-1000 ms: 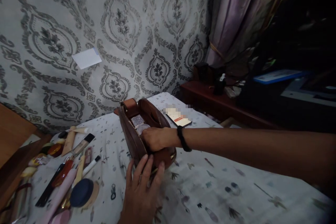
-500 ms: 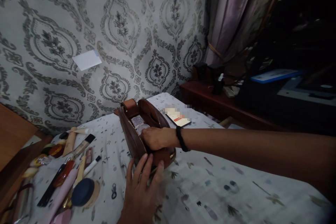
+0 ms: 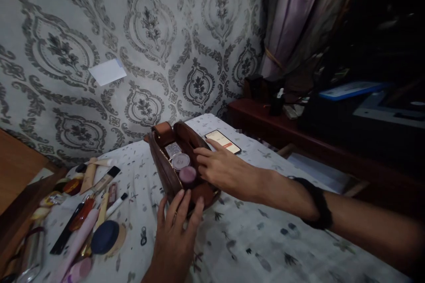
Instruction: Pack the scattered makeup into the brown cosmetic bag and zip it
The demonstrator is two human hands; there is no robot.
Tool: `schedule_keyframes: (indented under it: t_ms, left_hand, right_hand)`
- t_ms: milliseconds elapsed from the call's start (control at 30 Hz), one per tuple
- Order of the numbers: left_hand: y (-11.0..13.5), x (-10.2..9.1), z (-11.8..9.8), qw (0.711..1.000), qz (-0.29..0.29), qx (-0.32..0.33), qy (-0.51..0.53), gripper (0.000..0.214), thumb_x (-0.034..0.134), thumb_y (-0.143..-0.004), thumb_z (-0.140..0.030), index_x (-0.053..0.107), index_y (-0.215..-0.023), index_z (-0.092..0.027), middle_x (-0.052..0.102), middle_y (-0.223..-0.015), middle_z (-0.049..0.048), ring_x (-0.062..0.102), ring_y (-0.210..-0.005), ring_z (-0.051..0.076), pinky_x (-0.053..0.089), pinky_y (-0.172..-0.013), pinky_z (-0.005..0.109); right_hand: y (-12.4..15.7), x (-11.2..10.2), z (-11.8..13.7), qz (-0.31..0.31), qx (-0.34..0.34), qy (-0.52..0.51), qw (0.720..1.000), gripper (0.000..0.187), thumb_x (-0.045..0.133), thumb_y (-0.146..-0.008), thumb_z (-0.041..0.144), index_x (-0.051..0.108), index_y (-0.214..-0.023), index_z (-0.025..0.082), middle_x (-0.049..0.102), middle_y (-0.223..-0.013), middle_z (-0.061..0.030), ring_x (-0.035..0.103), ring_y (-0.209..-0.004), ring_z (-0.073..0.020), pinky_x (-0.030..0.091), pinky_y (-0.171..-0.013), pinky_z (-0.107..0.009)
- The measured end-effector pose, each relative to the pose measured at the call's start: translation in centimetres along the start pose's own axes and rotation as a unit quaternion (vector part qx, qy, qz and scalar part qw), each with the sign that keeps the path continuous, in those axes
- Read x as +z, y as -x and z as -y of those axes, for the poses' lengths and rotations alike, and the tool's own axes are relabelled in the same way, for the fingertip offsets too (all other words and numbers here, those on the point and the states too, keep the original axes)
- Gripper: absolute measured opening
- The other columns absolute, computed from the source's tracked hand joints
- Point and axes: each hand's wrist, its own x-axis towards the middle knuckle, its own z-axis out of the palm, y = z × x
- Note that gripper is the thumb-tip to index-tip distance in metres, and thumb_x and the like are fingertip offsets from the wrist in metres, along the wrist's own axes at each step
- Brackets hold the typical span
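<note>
A brown cosmetic bag (image 3: 162,168) lies unzipped on the patterned sheet. Inside it are a glittery silver square case (image 3: 173,150), a round clear-lidded compact (image 3: 181,161) and a round mauve-pink item (image 3: 187,176). My left hand (image 3: 177,230) has its fingers spread, with the tips resting on the bag's near end. Over the bag's right rim is my right hand (image 3: 222,168), its fingers loosely extended and holding nothing visible. A black band circles that forearm. Part of the bag's right side is hidden behind the right hand.
Several cosmetics lie left of the bag, among them a dark-blue-lidded jar (image 3: 105,237), a pink tube (image 3: 79,239) and a brush (image 3: 106,180). A lit phone (image 3: 223,141) lies beyond the bag. At the right stands a dark red table (image 3: 252,117) with an open drawer (image 3: 318,174).
My right hand has come up out of the bag and moved right to its rim. The mauve-pink item now shows inside the bag. My left hand has stayed at the near end.
</note>
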Motion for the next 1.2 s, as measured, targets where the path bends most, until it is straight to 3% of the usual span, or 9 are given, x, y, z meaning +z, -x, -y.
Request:
schedule_keyframes:
  t_ms: [167, 267, 367, 633, 700, 767, 900, 1033, 1200]
  left_hand:
    - [-0.1, -0.5, 0.1, 0.999, 0.025, 0.015, -0.021, 0.042, 0.049, -0.093, -0.008, 0.06, -0.133, -0.016, 0.064, -0.132, 0.0155, 0.044, -0.138, 0.027, 0.022, -0.12, 0.05]
    - [-0.2, -0.9, 0.4, 0.997, 0.051, 0.042, -0.046, 0.045, 0.05, -0.091, -0.007, 0.058, -0.135, -0.014, 0.062, -0.134, 0.0162, 0.041, -0.14, 0.028, 0.021, -0.12, 0.051]
    - [-0.3, -1.3, 0.6, 0.995, 0.061, 0.059, -0.053, 0.046, 0.051, -0.09, -0.004, 0.057, -0.135, -0.012, 0.062, -0.133, 0.0165, 0.042, -0.138, 0.028, 0.023, -0.119, 0.05]
    - [-0.3, -3.3, 0.6, 0.996, 0.055, 0.07, -0.028, 0.038, 0.05, -0.092, -0.005, 0.059, -0.128, -0.008, 0.062, -0.125, 0.0201, 0.051, -0.128, 0.03, 0.042, -0.105, 0.049]
    - [0.0, -3.8, 0.7, 0.997, 0.028, 0.066, -0.013, 0.031, 0.05, -0.092, -0.003, 0.061, -0.121, -0.007, 0.068, -0.107, 0.0188, 0.061, -0.11, 0.028, 0.049, -0.095, 0.046]
    - [0.4, -4.1, 0.8, 0.998, 0.02, 0.051, 0.003, 0.023, 0.05, -0.093, -0.004, 0.061, -0.113, -0.007, 0.068, -0.079, 0.0097, 0.065, -0.078, 0.02, 0.053, -0.074, 0.035]
    - [1.9, -4.9, 1.5, 0.997, 0.07, 0.006, 0.01, 0.017, 0.042, -0.101, -0.016, 0.058, -0.102, -0.011, 0.058, -0.052, -0.0041, 0.052, -0.043, 0.011, 0.037, -0.048, 0.026]
    - [3.3, -6.6, 3.0, 0.995, 0.087, -0.038, -0.033, 0.029, 0.039, -0.102, -0.034, 0.059, -0.099, -0.014, 0.06, -0.055, -0.0015, 0.056, -0.046, 0.015, 0.039, -0.05, 0.03]
    - [4.9, -7.9, 6.3, 0.961, 0.085, -0.174, -0.198, 0.018, 0.049, -0.096, -0.027, 0.061, -0.105, -0.016, 0.067, -0.082, 0.0069, 0.063, -0.078, 0.023, 0.047, -0.069, 0.036]
  right_hand:
    - [3.1, 3.4, 1.9, -0.186, 0.049, -0.076, 0.978, 0.018, 0.054, -0.093, 0.014, 0.07, -0.085, 0.016, 0.061, -0.135, -0.0168, 0.045, -0.137, -0.0286, 0.038, -0.112, -0.053]
    - [4.3, 4.9, 3.4, -0.286, 0.086, -0.109, 0.948, 0.02, 0.05, -0.095, 0.012, 0.068, -0.088, 0.015, 0.065, -0.129, -0.0179, 0.053, -0.131, -0.0279, 0.047, -0.107, -0.05]
    - [5.2, 5.8, 4.8, -0.337, 0.105, -0.132, 0.926, 0.019, 0.051, -0.093, 0.009, 0.067, -0.102, 0.014, 0.068, -0.122, -0.0172, 0.06, -0.122, -0.0268, 0.053, -0.101, -0.048]
    - [6.5, 8.4, 6.8, -0.361, 0.128, -0.184, 0.905, 0.051, 0.05, -0.092, 0.005, 0.048, -0.142, 0.017, 0.068, -0.125, -0.0136, 0.059, -0.124, -0.0245, 0.053, -0.102, -0.043]
    - [6.6, 9.0, 6.7, -0.362, 0.123, -0.195, 0.903, 0.056, 0.05, -0.093, 0.006, 0.043, -0.147, 0.018, 0.067, -0.126, -0.0137, 0.06, -0.123, -0.0245, 0.054, -0.101, -0.043]
    - [6.6, 9.4, 6.6, -0.363, 0.114, -0.198, 0.903, 0.058, 0.05, -0.093, 0.006, 0.04, -0.149, 0.02, 0.066, -0.126, -0.0142, 0.06, -0.121, -0.0252, 0.054, -0.1, -0.043]
    - [6.4, 9.7, 6.3, -0.367, 0.094, -0.199, 0.904, 0.061, 0.049, -0.095, 0.009, 0.035, -0.153, 0.024, 0.065, -0.124, -0.0133, 0.061, -0.117, -0.027, 0.054, -0.095, -0.044]
    - [6.1, 9.9, 6.3, -0.371, 0.092, -0.19, 0.904, 0.062, 0.048, -0.097, 0.016, 0.03, -0.155, 0.026, 0.066, -0.121, -0.0124, 0.064, -0.11, -0.0286, 0.056, -0.09, -0.044]
    - [6.6, 11.1, 6.5, -0.365, 0.106, -0.196, 0.904, 0.063, 0.045, -0.096, 0.02, 0.028, -0.156, 0.032, 0.064, -0.125, -0.0109, 0.065, -0.108, -0.0333, 0.056, -0.089, -0.051]
